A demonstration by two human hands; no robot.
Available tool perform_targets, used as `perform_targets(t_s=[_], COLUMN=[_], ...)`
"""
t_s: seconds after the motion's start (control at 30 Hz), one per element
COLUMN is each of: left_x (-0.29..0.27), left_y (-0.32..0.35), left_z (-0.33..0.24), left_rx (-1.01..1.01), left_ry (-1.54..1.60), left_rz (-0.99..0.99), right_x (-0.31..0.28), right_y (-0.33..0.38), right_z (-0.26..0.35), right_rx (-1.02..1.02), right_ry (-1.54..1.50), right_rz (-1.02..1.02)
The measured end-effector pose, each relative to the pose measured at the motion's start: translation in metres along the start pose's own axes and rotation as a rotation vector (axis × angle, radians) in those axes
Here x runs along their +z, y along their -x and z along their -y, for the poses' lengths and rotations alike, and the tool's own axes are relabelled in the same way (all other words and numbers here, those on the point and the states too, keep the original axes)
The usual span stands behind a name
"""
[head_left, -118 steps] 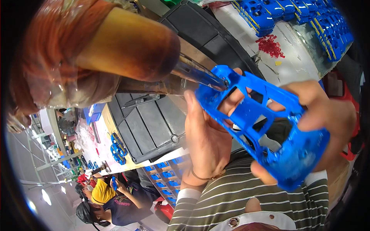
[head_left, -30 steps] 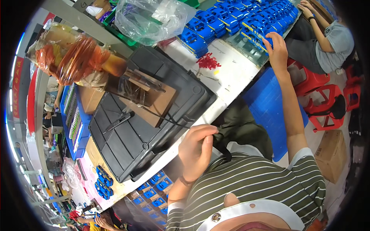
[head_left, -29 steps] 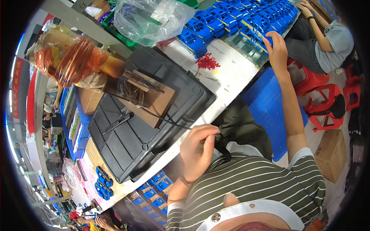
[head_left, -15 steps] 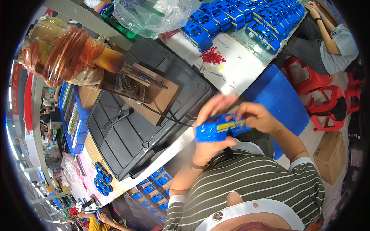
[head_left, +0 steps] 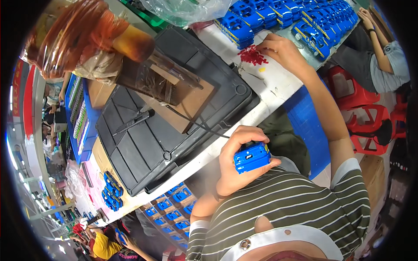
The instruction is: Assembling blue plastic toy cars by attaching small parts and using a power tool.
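My left hand (head_left: 228, 172) is wrapped round a blue plastic toy car body (head_left: 252, 159), held in front of my striped shirt with one end facing up towards me. My right hand (head_left: 285, 53) is stretched out over the white table, its fingertips bent down at the right side of a small heap of red plastic pieces (head_left: 251, 55). Those fingers look pinched together; what is between them is too small to tell. A tiny yellow piece (head_left: 262, 69) lies just below the heap.
Rows of stacked blue car bodies (head_left: 313, 37) fill the table's far side. A black lidded crate (head_left: 174, 143) carries a wrapped tool stand (head_left: 161, 82) and a cutter knife (head_left: 135, 122). Red stools (head_left: 370, 122) and a blue bin (head_left: 307, 126) stand at right. Another person (head_left: 383, 61) sits beyond.
My right hand has let go of the car body and moved up to the red pieces. My left hand keeps the car body, now turned end-on. The view has shifted slightly.
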State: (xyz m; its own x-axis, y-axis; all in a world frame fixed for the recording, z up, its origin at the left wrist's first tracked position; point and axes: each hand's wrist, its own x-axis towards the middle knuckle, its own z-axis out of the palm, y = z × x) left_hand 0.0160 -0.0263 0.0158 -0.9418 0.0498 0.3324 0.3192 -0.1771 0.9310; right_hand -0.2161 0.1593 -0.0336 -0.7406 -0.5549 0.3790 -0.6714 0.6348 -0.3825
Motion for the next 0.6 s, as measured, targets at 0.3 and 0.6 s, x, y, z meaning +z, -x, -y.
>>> perform_targets(t_s=[0.3,0.6], left_x=[0.002,0.011], left_y=[-0.004,-0.003], left_z=[0.003,-0.004], left_rx=[-0.032,-0.145], left_ry=[-0.129,-0.148], left_rz=[-0.037,-0.136], right_x=[-0.034,-0.066], right_y=[0.021,0.055], right_z=[0.043,0.109], right_rx=[0.367,0.393], right_ry=[-1.025,-1.199], right_rz=[-0.006,0.076])
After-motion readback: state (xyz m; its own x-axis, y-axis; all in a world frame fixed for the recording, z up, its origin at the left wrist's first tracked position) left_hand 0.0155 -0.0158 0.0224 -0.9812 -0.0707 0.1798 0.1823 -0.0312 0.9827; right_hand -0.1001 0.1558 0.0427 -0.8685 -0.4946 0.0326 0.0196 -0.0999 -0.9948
